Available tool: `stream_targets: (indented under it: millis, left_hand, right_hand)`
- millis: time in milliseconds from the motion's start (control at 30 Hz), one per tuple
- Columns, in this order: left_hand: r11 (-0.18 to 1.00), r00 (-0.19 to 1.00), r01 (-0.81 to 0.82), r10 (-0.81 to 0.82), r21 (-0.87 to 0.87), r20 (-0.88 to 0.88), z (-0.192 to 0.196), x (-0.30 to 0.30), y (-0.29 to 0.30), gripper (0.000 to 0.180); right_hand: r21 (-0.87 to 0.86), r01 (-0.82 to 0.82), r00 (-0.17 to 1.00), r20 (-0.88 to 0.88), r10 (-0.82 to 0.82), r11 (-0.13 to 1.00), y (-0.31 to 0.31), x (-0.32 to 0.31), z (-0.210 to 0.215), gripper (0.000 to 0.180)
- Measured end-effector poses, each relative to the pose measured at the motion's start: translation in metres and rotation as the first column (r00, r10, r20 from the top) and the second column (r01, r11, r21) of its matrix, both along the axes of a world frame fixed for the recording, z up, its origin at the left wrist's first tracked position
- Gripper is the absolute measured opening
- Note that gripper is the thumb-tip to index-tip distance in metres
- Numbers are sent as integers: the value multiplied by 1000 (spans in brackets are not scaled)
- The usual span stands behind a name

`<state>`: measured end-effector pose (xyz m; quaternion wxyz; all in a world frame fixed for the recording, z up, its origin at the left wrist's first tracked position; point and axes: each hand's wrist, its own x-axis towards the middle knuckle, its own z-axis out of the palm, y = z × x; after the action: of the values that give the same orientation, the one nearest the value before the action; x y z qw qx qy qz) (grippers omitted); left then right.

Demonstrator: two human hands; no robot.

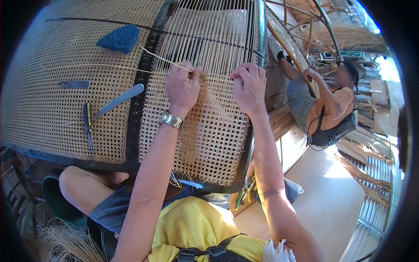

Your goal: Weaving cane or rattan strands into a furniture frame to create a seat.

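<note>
My left hand [182, 87] is closed, its fingertips pinching a pale cane strand [161, 58] at the edge of the weaving. My right hand [249, 89] is also closed, pinching the strand's line at the right side of the panel. Beneath both hands lies a woven cane panel [214, 139] with an open square mesh in a dark frame. Beyond them, long lengthwise cane strands [209, 22] run side by side, unwoven. A second thin cane strand [104, 66] trails left from beside my left hand. A dark thin rod [109, 21] passes across the lengthwise strands.
On the finished cane panel [39, 105] at left lie a blue sponge-like piece [120, 39], a short blade [74, 84], a longer flat blade [120, 101] and a yellow-black screwdriver [88, 120]. Green-handled pliers [241, 196] sit below the frame. Another person [325, 102] works at right.
</note>
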<state>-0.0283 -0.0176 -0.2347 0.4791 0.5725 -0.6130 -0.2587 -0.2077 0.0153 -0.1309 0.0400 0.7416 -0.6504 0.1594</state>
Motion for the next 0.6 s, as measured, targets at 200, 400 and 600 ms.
stream_targets:
  millis: [200,400,600]
  left_hand:
    - [1000,1000,7,-7,-4,-15,-3,-1,4,23]
    - [1000,1000,0,0,-2,12,2,0,2,20]
    - [987,995,-48,33,154,98,8,-4,-7,21]
  right_hand:
    - [-7,-11,1000,25,11,1000,-1,-2,0,11]
    - [-11,-13,999,29,13,1000,3,0,5,13]
    - [77,319,577,775,-258,945,39,-41,2,25]
